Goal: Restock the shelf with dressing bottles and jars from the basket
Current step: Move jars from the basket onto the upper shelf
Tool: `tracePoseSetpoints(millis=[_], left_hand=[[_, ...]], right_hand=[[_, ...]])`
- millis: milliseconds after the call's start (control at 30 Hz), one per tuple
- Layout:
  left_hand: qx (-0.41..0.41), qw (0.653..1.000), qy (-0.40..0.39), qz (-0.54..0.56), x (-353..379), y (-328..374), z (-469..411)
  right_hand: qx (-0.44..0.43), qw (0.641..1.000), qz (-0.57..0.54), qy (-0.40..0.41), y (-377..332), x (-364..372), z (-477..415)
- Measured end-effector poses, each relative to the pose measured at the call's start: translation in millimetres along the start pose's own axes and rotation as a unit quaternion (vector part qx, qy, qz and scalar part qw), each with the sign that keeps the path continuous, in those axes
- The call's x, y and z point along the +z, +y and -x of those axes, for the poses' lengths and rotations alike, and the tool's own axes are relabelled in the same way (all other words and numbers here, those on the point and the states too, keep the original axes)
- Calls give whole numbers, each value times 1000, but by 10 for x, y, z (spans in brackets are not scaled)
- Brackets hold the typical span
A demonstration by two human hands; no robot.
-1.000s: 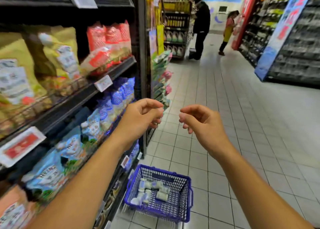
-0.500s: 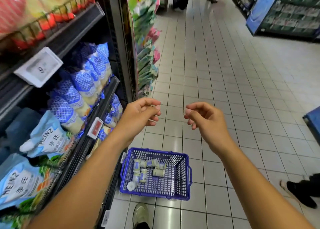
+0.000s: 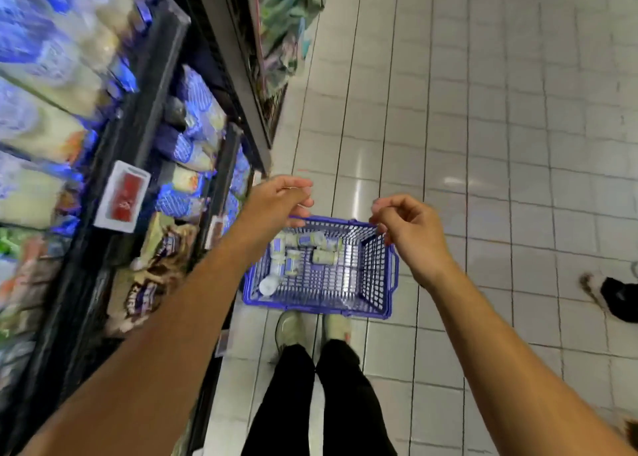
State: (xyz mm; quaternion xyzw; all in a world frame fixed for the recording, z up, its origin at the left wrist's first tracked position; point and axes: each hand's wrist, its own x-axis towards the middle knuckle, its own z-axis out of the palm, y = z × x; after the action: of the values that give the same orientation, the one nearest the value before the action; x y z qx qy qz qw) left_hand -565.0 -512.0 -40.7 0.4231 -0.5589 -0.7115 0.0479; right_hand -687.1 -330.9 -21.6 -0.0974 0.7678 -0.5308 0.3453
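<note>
A blue plastic basket stands on the tiled floor just in front of my feet. Several small pale dressing bottles and jars lie on their sides in its left half. My left hand hovers above the basket's far left corner, fingers loosely curled, holding nothing. My right hand hangs above the far right corner, fingers also loosely curled and empty. The dark shelf with blue and white pouches runs along my left.
A red and white price tag sits on the shelf edge. Brown packets fill the lower shelf. Hanging green packs are at the aisle's end post. Another person's black shoe is on the floor at right. My legs and shoes stand behind the basket.
The view has tilted steeply down from the aisle to the floor and basket. Both hands stay raised, empty and loosely curled, now lying over the basket's far rim.
</note>
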Motion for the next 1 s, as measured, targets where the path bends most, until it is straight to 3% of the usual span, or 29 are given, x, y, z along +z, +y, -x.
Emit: tracePoseSetpoints(millis=[300,600,767,900,1000], left_hand=[[-128,990,24,-51,4,-1795,-1075],[-168,960,-88,-205,269,-3546,-2391],[-114,911,-184,-351,487,-4322,-3006],[-87,866,-186,-456,572,-4799,-3345],[-44,811,-184,-553,590,-5137,-3439]], right_hand=[[138,990,31,-26,1962,287,-882],[266,964,15,-23,3904,699,-1698],[345,938,-42,8,4773,961,-2050],[417,905,-81,3,5235,1130,-2265],[389,921,-23,8,5482,1206,-2444]])
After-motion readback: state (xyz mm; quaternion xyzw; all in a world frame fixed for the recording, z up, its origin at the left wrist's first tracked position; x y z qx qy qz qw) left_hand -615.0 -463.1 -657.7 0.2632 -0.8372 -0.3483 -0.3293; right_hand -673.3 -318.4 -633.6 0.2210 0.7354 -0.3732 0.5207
